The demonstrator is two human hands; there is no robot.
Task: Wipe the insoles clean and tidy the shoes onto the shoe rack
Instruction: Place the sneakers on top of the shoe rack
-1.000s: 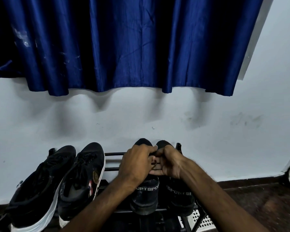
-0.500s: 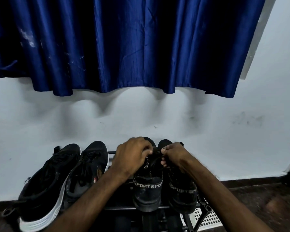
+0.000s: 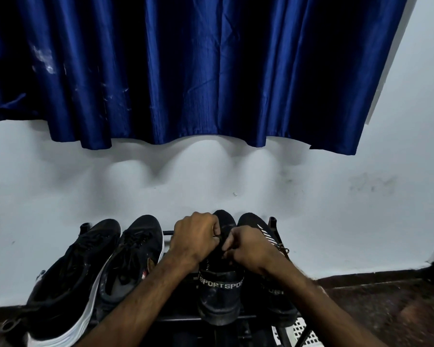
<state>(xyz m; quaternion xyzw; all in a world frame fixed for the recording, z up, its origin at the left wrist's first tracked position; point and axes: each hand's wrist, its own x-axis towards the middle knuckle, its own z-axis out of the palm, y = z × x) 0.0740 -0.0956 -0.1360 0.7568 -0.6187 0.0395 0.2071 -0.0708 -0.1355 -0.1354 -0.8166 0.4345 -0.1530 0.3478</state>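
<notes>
Two black sport shoes stand toes to the wall on the black shoe rack point(image 3: 167, 232). The left sport shoe point(image 3: 219, 300) has "SPORT" lettering on its heel band; the right sport shoe point(image 3: 257, 225) is partly behind my forearm. My left hand point(image 3: 196, 240) and my right hand point(image 3: 248, 246) meet over the left sport shoe, fingers curled and pinching its laces. Two black sneakers with white soles, one point(image 3: 68, 284) outer and one point(image 3: 130, 259) inner, lie on the rack's left half.
A white wall rises right behind the rack, with a dark blue curtain point(image 3: 186, 71) hanging above. A white perforated basket point(image 3: 301, 333) shows under the rack at the right. Dark floor point(image 3: 386, 304) spreads to the right.
Both hands have shifted a little over the left sport shoe, and the fingers now pull at its laces closer together. The view has tilted slightly, so the shoes sit higher in frame.
</notes>
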